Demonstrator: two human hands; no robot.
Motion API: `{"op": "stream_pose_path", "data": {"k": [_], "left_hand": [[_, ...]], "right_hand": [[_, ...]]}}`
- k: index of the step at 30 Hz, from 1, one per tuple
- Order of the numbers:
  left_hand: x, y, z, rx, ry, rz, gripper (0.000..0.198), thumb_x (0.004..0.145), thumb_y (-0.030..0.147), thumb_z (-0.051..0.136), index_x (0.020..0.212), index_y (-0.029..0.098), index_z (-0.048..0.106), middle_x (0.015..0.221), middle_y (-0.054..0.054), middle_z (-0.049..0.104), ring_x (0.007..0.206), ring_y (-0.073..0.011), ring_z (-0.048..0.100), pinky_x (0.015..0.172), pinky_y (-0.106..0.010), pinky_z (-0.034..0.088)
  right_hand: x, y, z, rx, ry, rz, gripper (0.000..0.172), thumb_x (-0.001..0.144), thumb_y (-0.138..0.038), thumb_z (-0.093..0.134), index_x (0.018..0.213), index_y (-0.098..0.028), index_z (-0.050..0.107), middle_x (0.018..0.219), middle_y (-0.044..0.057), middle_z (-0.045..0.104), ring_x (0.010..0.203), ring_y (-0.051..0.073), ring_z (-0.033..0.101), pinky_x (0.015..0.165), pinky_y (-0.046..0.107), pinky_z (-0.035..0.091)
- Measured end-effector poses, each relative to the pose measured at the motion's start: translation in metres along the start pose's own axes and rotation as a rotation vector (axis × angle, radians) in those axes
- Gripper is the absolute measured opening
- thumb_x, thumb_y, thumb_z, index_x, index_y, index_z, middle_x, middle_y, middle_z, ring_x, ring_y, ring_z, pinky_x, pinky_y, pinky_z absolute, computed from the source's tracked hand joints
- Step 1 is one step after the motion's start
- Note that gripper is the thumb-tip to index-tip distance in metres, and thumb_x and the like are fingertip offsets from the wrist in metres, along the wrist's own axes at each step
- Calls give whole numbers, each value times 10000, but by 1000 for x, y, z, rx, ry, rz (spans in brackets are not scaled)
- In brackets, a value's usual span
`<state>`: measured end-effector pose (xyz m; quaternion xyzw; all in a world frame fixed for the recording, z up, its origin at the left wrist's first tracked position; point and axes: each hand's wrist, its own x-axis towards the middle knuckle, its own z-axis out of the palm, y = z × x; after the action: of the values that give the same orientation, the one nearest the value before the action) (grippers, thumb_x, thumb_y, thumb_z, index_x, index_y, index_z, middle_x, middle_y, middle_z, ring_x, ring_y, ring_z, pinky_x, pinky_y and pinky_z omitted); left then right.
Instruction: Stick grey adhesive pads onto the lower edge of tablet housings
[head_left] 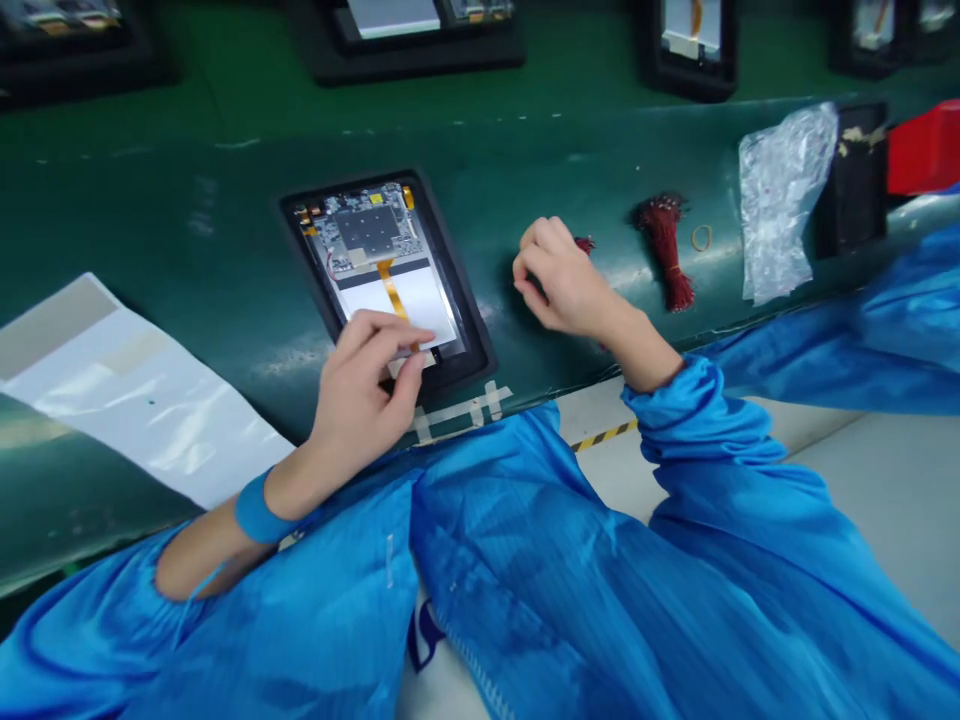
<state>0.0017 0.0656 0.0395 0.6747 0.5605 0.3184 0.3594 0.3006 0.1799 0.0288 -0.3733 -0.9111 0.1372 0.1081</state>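
An opened tablet [367,235] lies in a black tray [471,335], its circuit board at the top, a white battery below, and an orange ribbon cable [391,288] running down. My left hand [371,385] rests over the tablet's lower end, thumb and forefinger a little apart, with nothing visible between them. To the right of the tray, my right hand [562,275] is closed in a pinch above the bench; whatever its fingertips hold is hidden. Behind that hand the ends of some dark red wires [584,244] show. A tied bundle of dark red wires [666,255] lies farther right.
Beside the bundle are a rubber band [701,238], a clear plastic bag [784,205], a black tray [855,190] and a red bin [926,150]. A white sheet [150,390] lies at left. More trayed devices [420,45] line the back. Another person's blue sleeve [885,320] is at right.
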Motion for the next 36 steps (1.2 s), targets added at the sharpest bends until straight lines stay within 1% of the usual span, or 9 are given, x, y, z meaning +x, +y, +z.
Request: {"op": "stream_pose_path", "data": {"k": [1, 3, 5, 8, 12, 16, 22, 27, 36], "left_hand": [[7, 9, 3, -175, -73, -154, 252, 1009, 421, 674, 1094, 211, 784, 1044, -108, 728, 860, -214, 671, 731, -346, 574], [18, 23, 7, -534, -268, -439, 402, 975, 573, 688, 1014, 177, 746, 849, -70, 671, 611, -140, 543, 494, -260, 392], [26, 32, 8, -788, -379, -617, 508, 908, 667, 749, 928, 161, 706, 719, -34, 579, 507, -98, 411, 430, -236, 231], [27, 34, 5, -893, -361, -674, 491, 826, 588, 887, 829, 168, 632, 657, 19, 461, 493, -60, 309, 443, -222, 179], [18, 30, -4, -696, -319, -562, 421, 897, 534, 833, 821, 181, 616, 638, 33, 438, 512, -75, 313, 481, -236, 226], [8, 23, -11, -267, -243, -318, 288, 970, 427, 707, 841, 170, 697, 695, -8, 613, 595, -121, 477, 557, -264, 339], [-19, 1, -23, 219, -36, -54, 225, 1040, 331, 626, 1154, 170, 734, 915, -44, 729, 784, -188, 613, 718, -349, 476], [-38, -15, -14, 425, 26, 254, 222, 1074, 284, 553, 1109, 180, 747, 1137, -134, 721, 1076, -298, 622, 918, -487, 544], [-43, -24, 9, 446, -20, 293, 282, 994, 240, 614, 1228, 215, 771, 1362, -181, 662, 1260, -400, 561, 1007, -603, 495]], "right_hand": [[2, -13, -3, 14, 8, -61, 166, 1099, -230, 418, 1037, -228, 573, 1156, 125, 580, 1133, 295, 545, 1009, 510, 484], [6, -40, -9, 24, -8, -154, 197, 1120, -243, 395, 1058, -226, 581, 1172, 121, 593, 1134, 286, 552, 998, 494, 474], [9, -62, -12, 34, -53, -208, 238, 1140, -252, 372, 1055, -224, 593, 1189, 123, 617, 1137, 279, 563, 986, 476, 460], [12, -79, -9, 121, -101, -233, 254, 1143, -247, 366, 1039, -215, 596, 1130, 116, 664, 1070, 254, 596, 943, 431, 448], [12, -87, 0, 476, -103, -94, 135, 1095, -234, 459, 1084, -208, 591, 940, 38, 677, 854, 172, 615, 812, 315, 442], [13, -96, 4, 682, -137, 53, 96, 1042, -257, 574, 984, -203, 627, 828, -3, 667, 743, 139, 592, 730, 275, 407], [9, -94, 20, 320, -217, -57, 156, 998, -191, 520, 928, -186, 659, 848, 33, 688, 733, 158, 541, 694, 305, 274], [4, -90, 28, 132, -246, -144, 279, 1081, -232, 438, 971, -173, 687, 922, 83, 740, 812, 199, 604, 711, 328, 263], [6, -93, 23, 56, -322, -175, 246, 1069, -167, 461, 1031, -164, 703, 984, 93, 770, 839, 210, 621, 708, 348, 230]]}}
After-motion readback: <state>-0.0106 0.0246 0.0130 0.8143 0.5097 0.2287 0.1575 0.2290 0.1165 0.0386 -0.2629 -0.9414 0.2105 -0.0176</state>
